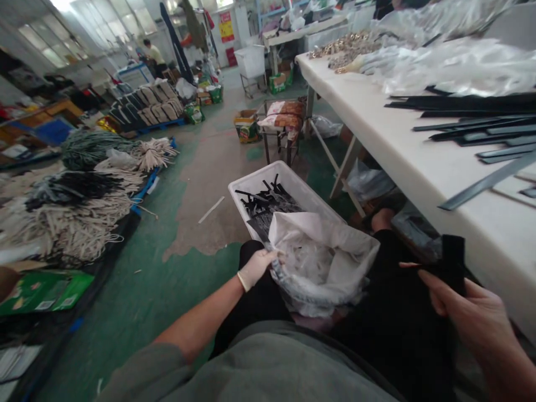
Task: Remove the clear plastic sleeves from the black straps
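My left hand (256, 268), in a pale glove, is closed on the rolled rim of a white sack (355, 245) between my legs. Crumpled clear plastic scraps (312, 259) lie inside the sack. On the right, beside the table edge, my right hand (473, 310) pinches a black strap (453, 251), its wide end sticking up above the fingers. The lower part of that strap blends into my dark trousers. Just beyond the sack sits a white plastic bin (316, 201) holding many short black strips (268, 198).
A long white table (372, 128) on the right bears black strips (473, 106), clear plastic bags (456, 67) and metal pieces (343, 44). Bundled cords (92, 212) lie on pallets at left. A stool (282, 125) stands ahead. Another person (154, 56) works far back.
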Available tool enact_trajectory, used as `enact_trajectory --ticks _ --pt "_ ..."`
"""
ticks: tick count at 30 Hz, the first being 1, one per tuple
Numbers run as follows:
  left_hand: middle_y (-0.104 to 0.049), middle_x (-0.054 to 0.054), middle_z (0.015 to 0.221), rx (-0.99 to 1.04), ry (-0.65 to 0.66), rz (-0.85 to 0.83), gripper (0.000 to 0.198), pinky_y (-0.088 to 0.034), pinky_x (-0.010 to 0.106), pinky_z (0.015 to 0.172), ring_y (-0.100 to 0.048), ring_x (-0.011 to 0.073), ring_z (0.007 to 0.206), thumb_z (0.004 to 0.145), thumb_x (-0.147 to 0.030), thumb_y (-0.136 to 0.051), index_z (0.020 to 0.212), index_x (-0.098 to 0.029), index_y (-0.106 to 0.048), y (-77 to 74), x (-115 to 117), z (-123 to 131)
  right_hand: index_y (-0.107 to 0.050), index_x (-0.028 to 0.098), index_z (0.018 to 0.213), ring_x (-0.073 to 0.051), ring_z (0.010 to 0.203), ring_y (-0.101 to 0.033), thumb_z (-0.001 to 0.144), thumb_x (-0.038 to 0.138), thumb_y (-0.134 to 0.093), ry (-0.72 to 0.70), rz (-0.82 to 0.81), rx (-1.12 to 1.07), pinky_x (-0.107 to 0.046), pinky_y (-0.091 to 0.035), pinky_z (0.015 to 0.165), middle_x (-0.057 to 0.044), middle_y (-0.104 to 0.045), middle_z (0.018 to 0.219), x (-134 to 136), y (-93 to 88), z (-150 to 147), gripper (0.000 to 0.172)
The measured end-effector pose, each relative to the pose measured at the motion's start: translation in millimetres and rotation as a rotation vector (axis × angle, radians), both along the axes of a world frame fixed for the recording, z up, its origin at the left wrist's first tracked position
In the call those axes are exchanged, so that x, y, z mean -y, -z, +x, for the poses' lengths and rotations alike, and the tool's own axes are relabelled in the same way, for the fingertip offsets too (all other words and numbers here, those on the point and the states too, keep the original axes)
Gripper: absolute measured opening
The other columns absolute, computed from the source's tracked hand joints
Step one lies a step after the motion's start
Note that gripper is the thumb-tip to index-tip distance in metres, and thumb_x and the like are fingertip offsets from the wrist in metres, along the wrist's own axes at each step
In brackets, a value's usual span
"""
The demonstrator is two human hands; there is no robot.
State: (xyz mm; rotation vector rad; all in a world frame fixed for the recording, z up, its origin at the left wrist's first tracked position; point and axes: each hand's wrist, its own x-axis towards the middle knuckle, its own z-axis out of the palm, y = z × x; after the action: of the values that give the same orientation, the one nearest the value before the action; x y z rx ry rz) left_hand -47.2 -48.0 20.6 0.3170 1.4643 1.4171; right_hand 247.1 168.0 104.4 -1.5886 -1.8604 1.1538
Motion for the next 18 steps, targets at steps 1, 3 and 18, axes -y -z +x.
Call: enact_trajectory --ticks 1,3,18 --pt "-0.07 0.007 0.077 -0.014 -0.037 -0.006 0.03 -0.05 0.032 0.073 -0.062 0.0177 0.068 0.083 -0.047 -0.064 0.088 -0.018 -0.069 -5.4 -9.8 -19.3 -0.044 0.024 0.038 -0.012 0.04 -0.036 0.071 0.05 -0.072 0.006 -0.003 0.03 -0.035 -0.028 0.044 -0.003 -0.041 0.041 -1.9 -2.0 -4.9 0.05" --pt "-0.071 0.008 0.082 -0.06 -0.085 0.005 0.029 -0.051 0.03 0.075 -0.063 0.0172 0.073 0.088 -0.042 -0.059 0.093 -0.015 -0.067 -23.4 -38.8 -62.7 -0.044 0.023 0.039 -0.009 0.039 -0.034 0.073 0.046 -0.07 0.036 0.007 0.071 -0.033 -0.028 0.045 -0.001 -0.04 0.04 -7.0 -12.0 -25.7 0.049" --pt "-0.066 0.006 0.072 -0.974 0.393 -0.131 0.034 -0.047 0.034 0.081 -0.061 0.0201 0.079 0.087 -0.045 -0.059 0.076 -0.015 -0.07 42.7 -161.6 -81.7 -0.072 0.02 0.114 -0.023 0.057 -0.063 0.09 0.05 -0.051 -0.164 0.2 0.405 -0.03 -0.041 0.056 -0.006 -0.068 0.06 -32.0 55.3 -30.3 0.044"
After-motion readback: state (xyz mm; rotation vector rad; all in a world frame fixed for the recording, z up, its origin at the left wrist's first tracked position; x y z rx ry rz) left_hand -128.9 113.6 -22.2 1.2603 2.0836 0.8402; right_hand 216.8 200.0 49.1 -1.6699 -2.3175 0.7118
